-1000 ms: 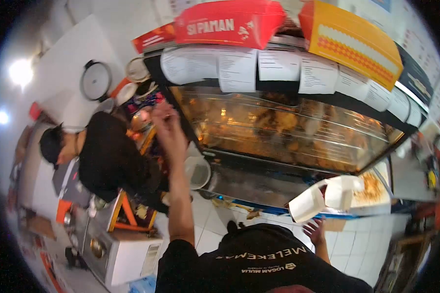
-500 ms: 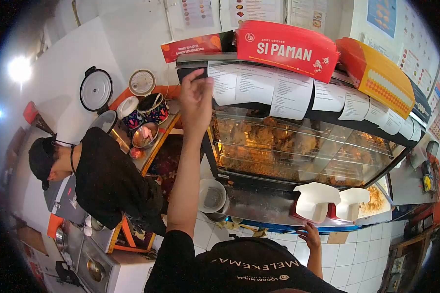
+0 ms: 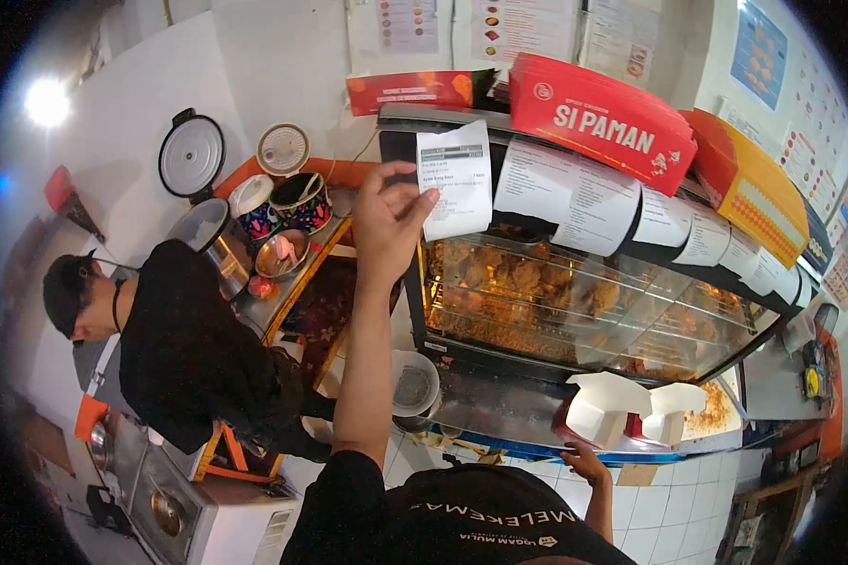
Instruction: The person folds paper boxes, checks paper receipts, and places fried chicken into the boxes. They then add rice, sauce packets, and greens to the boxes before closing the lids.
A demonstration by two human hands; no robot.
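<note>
My left hand [image 3: 391,226] is raised and pinches a printed paper receipt [image 3: 458,179] by its left edge, in front of the top rim of the display warmer [image 3: 443,344]. More receipts [image 3: 593,202] hang in a row along that rim, to the right of the held one. Low on the right, my right hand [image 3: 588,465] has its fingers apart and holds nothing. It hovers just below an open white-lined box [image 3: 605,407], and a second open box [image 3: 670,407] stands beside that one on the counter. Fried food shows behind the warmer's glass.
Stacked red cartons [image 3: 603,118] and yellow cartons [image 3: 749,184] lie atop the warmer. At left a co-worker in black [image 3: 198,348] bends over a work surface, near pots [image 3: 301,202] and a metal bowl [image 3: 281,252]. A clear plastic tub [image 3: 411,384] stands by the counter's left end.
My left hand has taken the leftmost receipt away from the warmer's rim and now holds it up. The view has shifted slightly. My right hand stays low by the boxes.
</note>
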